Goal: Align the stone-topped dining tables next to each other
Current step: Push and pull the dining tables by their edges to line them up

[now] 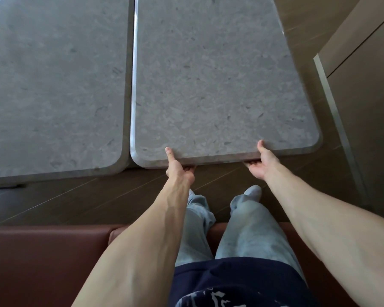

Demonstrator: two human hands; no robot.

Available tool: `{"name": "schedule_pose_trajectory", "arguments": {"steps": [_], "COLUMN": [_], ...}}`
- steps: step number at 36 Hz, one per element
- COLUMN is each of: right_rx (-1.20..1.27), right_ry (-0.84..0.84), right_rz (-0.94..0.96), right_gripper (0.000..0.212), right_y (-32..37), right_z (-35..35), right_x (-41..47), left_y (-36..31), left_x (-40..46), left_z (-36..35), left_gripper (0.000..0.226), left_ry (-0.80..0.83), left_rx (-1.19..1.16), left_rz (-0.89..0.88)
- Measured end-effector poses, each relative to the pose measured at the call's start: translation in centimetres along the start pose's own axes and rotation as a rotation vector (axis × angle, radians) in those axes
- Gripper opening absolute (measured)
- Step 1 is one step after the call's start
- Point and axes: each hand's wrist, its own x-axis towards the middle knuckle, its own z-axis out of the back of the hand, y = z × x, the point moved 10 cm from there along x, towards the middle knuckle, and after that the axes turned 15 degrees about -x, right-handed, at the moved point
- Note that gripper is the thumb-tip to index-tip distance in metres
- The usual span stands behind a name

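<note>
- We grip the right table [220, 85] by its near edge with both hands, thumbs on top, fingers curled under the slab.
- Left hand [179, 166] holds the edge toward the corner by the seam; right hand [261, 161] holds the same edge further out, short of the outer corner.
- Left table [53, 85] sits just past our left hand, untouched. A thin gap [132, 85] runs between the two tops, so they look nearly side by side.
- Near edges don't match: the right table's edge looks a bit further from us than the left one's, though the wide lens may exaggerate it.
- Risks, as we judge them: a hard shove leftward could knock stone edge on stone edge and chip it.
- Uneven pull from the two hands would twist the top and open the gap at the far end.
- Fingers under the slab could get pinched; the heavy top may jerk on the floor [98, 196].
- Bench [42, 262] sits behind our hands, limiting how far we pull back.
</note>
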Motion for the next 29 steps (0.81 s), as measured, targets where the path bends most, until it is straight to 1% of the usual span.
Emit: {"name": "schedule_pose_trajectory", "arguments": {"steps": [6, 10, 13, 15, 17, 18, 19, 20, 21, 22, 23, 24, 25, 26, 27, 28, 29], "right_rx": [0.040, 0.076, 0.079, 0.050, -0.041, -0.102, -0.190, -0.313, -0.480, -0.670, -0.873, -1.046, -1.159, -1.205, -1.191, -1.120, -1.020], "right_ry": [0.026, 0.021, 0.021, 0.009, -0.026, -0.056, -0.076, -0.070, -0.026, 0.038, 0.098, 0.127, 0.105, 0.056, 0.005, -0.031, -0.042], "right_rz": [-0.025, -0.062, -0.120, -0.199, -0.311, -0.387, -0.464, -0.535, -0.605, -0.672, -0.705, -0.656, -0.512, -0.325, -0.147, 0.002, 0.113], "right_gripper": [0.044, 0.042, 0.043, 0.044, 0.046, 0.048, 0.051, 0.056, 0.059, 0.062, 0.066, 0.064, 0.057, 0.047, 0.037, 0.027, 0.021], "right_y": [0.0, -0.1, -0.2, -0.1, 0.6, 1.1, 1.7, 2.6, 3.6, 4.4, 5.5, 7.2, 9.8, 12.7, 15.7, 18.6, 21.2], "right_z": [-0.5, -0.7, -0.7, -0.4, 0.0, 0.4, 0.7, 0.7, 0.5, 0.3, 0.1, -0.2, -1.0, -2.1, -3.3, -4.7, -6.1], "right_x": [-0.5, -1.4, -1.8, -2.1, -2.2, -2.4, -2.6, -2.8, -3.1, -3.7, -4.1, -4.0, -3.1, -2.1, -1.4, -1.3, -1.5], "left_y": [-0.1, 0.4, 0.7, 0.6, -0.8, -2.2, -2.7, -3.4, -4.6, -6.4, -8.1, -10.0, -11.7, -12.4, -12.4, -11.6, -10.3], "left_x": [-0.2, -0.2, -0.6, -1.5, -1.9, -2.4, -2.1, -1.7, -1.6, -1.8, -2.6, -3.3, -4.3, -4.7, -4.8, -4.5, -4.4], "left_z": [-0.2, 0.0, -0.1, -0.9, -1.5, -2.4, -4.3, -5.8, -7.3, -9.0, -11.2, -13.2, -15.7, -18.7, -22.1, -25.6, -28.9], "left_gripper": [0.076, 0.076, 0.073, 0.068, 0.054, 0.037, 0.023, 0.027, 0.036, 0.042, 0.045, 0.046, 0.046, 0.044, 0.043, 0.038, 0.029], "left_ry": [-0.052, -0.095, -0.183, -0.262, -0.348, -0.382, -0.340, -0.304, -0.286, -0.282, -0.349, -0.459, -0.523, -0.492, -0.389, -0.238, -0.096], "left_rx": [0.025, -0.062, -0.140, -0.103, 0.193, 0.354, 0.588, 0.715, 0.708, 0.740, 0.790, 0.781, 0.736, 0.682, 0.652, 0.650, 0.656], "left_rz": [-0.035, 0.014, 0.005, 0.019, -0.030, -0.093, -0.084, -0.102, -0.148, -0.243, -0.344, -0.442, -0.540, -0.594, -0.620, -0.594, -0.566]}}
